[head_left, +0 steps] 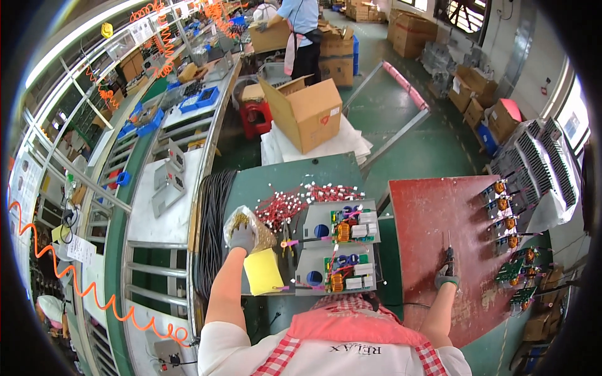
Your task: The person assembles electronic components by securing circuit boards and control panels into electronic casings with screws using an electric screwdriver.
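Note:
My left hand [242,239], in a grey glove, reaches into the mouth of a clear plastic bag [265,237] of small brass-coloured pieces. Its fingers look slightly spread, and their tips are hard to make out among the pieces. A yellow pad [263,272] lies just below that wrist. Over the red table, my gloved right hand [446,277] is closed around a dark-handled screwdriver [449,255], its thin shaft pointing away from me. Between the hands, two grey metal plates [308,254] carry green circuit boards [348,273] with copper coils and white blocks.
Red wires [282,207] with white connectors are heaped behind the plates. Pliers [287,246] lie beside the bag. Black cables [213,232] line the left edge. Several circuit boards [515,269] stand along the red table's [417,200] right side. An open carton [316,119] sits ahead; a person [301,31] stands beyond.

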### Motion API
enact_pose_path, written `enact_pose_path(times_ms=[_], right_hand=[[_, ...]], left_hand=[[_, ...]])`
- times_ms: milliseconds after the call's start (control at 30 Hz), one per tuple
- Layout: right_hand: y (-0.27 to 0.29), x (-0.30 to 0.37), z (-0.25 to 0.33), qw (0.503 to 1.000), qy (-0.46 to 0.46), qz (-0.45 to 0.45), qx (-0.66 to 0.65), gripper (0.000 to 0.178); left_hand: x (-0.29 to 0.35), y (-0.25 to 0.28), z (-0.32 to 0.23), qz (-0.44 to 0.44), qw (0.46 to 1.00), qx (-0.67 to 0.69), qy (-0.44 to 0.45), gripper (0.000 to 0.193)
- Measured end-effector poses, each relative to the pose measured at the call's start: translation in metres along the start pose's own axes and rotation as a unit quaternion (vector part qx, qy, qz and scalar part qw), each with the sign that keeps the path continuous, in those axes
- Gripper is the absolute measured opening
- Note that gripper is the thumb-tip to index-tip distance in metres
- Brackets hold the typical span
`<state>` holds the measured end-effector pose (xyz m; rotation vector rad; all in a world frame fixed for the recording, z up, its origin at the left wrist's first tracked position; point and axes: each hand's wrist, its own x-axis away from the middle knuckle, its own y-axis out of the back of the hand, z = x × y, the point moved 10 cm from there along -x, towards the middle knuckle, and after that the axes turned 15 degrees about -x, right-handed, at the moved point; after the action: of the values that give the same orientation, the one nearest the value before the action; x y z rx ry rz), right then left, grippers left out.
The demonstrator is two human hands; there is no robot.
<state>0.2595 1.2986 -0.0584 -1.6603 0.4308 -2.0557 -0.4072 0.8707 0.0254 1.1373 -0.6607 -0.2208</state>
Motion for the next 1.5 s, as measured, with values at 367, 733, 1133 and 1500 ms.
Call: enact_pose_path(times_ms=[367,733,1133,1500], right_hand=[[-0.036,0.042,0.008,0.993,0.017,0.117,-0.012,0.039],[-0.175,0.455,0.065,0.736,0.322,0.591,-0.076,0.058],[-0.093,0.626,-0.045,0.405,0.117,0.904,-0.071,0.055],[-0.062,0.589,-0.137,0.572,-0.027,0.819,-0.036,0.052]], left_hand=[[-0.039,-0.030,0.039,-0.004,0.986,0.152,-0.069,0.029],[-0.029,-0.042,0.053,0.054,0.266,0.959,0.083,0.009],[0.036,0.033,0.025,0.123,0.126,0.959,-0.221,0.026],[0.227,0.094,-0.156,0.300,0.360,0.877,-0.107,0.017]])
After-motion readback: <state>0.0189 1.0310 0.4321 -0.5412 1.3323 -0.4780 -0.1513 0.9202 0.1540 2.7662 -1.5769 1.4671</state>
